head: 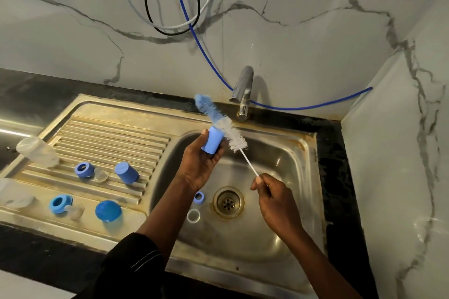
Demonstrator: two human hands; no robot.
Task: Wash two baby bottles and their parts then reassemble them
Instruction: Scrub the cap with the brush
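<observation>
In the head view, you are gripping a blue cap [212, 140] in your left hand [201, 165] above the sink basin [286, 160], fingers curled round its lower half. Your right hand [272, 196] is pinching the thin white stem of the bottle brush [220, 120] at its very end. The bristles are lying along the cap's right side, outside it; whether they are touching it is unclear.

The cap is likely light, rigid plastic that turns slick when wet, so holding it round the wall as you are doing looks sound. The brush stem looks thin and may flex, so a hold nearer the bristles would probably give more control.

On the drainboard [109, 126] two clear bottles [36, 152] are lying at the left, with two blue collars [84, 170], clear teats [101, 175], a second blue cap [126, 173] and a blue dome [108, 210] set apart from one another.

In the basin, a small blue ring [199, 198] and a clear ring [193, 215] are lying beside the drain [228, 202], below your left forearm. The tap [243, 92] is standing just behind the brush tip, with a blue hose [206, 56] hanging down past it.
</observation>
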